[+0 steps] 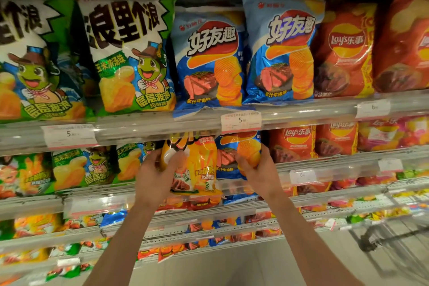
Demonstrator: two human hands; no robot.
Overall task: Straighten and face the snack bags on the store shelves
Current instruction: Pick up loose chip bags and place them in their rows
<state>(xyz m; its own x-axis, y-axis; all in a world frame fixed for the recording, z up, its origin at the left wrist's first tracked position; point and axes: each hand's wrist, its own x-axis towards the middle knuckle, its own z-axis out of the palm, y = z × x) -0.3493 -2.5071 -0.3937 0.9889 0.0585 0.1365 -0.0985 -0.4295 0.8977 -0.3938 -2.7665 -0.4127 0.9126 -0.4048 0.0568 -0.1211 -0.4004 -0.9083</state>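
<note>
Head view: I look at store shelves packed with snack bags, both my arms reaching up to the second shelf.
Left hand [160,170]: my fingers curl round the left edge of a yellow bag [197,167], thumb on its front, pinching it.
Right hand [257,169]: my fingers wrap the right side of a blue bag [228,158], thumb pressed on its front.
Yellow bag: stands upright on the second shelf, touching the blue bag on its right; its lower edge hangs over the shelf lip [232,184].
Blue bag: upright behind the shelf rail, its top hidden by the price strip above.
Top shelf [151,127]: holds, from left to right, two green bags [130,53] with a cartoon turtle, two blue steak-chip bags [281,46], then red bags [343,49]. The left one of the blue pair sits lower and a little tilted, its bottom corner hanging over the rail.
Second shelf, sides: green turtle bags [81,167] to the left of my hands, small red bags [292,141] to the right.
Price tags: a white tag [241,121] clipped on the rail just above the blue bag; another [69,136] further left.
Lower shelves: rows of small mixed packets [204,225], too blurred to tell apart.
Bottom right: a wire cart [394,246], blurred.
</note>
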